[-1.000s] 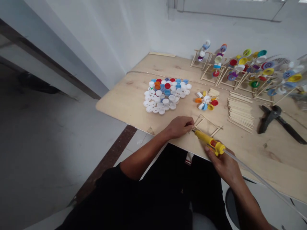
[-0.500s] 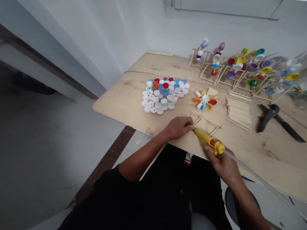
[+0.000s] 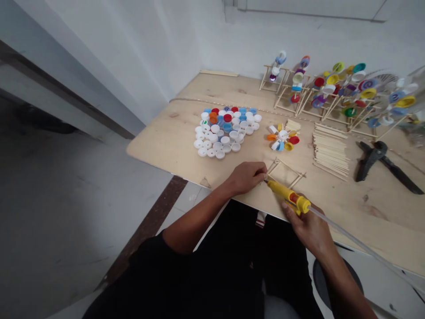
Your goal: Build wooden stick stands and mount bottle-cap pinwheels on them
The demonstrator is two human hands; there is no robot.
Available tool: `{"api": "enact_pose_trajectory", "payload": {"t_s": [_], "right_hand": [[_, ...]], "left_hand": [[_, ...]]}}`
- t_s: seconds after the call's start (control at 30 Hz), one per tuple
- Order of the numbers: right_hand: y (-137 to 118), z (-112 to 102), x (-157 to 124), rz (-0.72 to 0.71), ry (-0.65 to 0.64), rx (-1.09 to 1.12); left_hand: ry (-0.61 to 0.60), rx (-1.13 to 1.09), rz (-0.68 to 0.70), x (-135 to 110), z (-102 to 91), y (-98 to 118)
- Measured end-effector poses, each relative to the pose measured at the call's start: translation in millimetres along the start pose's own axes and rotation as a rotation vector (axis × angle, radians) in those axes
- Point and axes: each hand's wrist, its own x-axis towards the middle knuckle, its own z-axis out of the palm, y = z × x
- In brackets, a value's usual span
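My left hand (image 3: 249, 177) is closed, its fingers pinched at the left corner of a small frame of thin wooden sticks (image 3: 297, 181) lying on the table. My fingers partly hide that corner. In my right hand (image 3: 312, 230) is a yellow hot glue gun (image 3: 282, 190), gripped round its handle. Its nozzle points left and meets the frame's corner right beside my left fingertips; whether it touches the wood I cannot tell. A long translucent glue stick (image 3: 345, 234) runs out of the gun's back, toward the lower right.
Plastic bottle caps (image 3: 225, 140) lie grouped behind my left hand. A wheel of coloured caps (image 3: 283, 136) sits beyond the frame. Loose wooden sticks (image 3: 330, 153) and black-handled pliers (image 3: 373, 159) lie to the right. Several stick stands with cap wheels (image 3: 297, 88) line the wall. The table edge (image 3: 186, 176) is close to me.
The view has shifted very slightly. Both hands, the glue gun and the stick frame keep nearly the same places relative to one another.
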Motion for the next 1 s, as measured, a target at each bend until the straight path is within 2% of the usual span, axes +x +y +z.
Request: {"api": "enact_pose_trajectory", "payload": {"t_s": [0.6,0.8,1.0], "right_hand": [[2.7,2.0,-2.8,0.010,0.013,-0.019],[0.8,-0.3,-3.0,-0.022,-0.043,-0.022],[-1.6,-0.3,-2.2,-0.007,0.013,-0.040]], "left_hand": [[0.005,-0.004,-0.026,-0.5,0.4,1.6],[-0.004,0.007,-0.028,-0.9,0.0,2.1],[-0.013,0.009,-0.038,-0.8,0.3,1.4]]}}
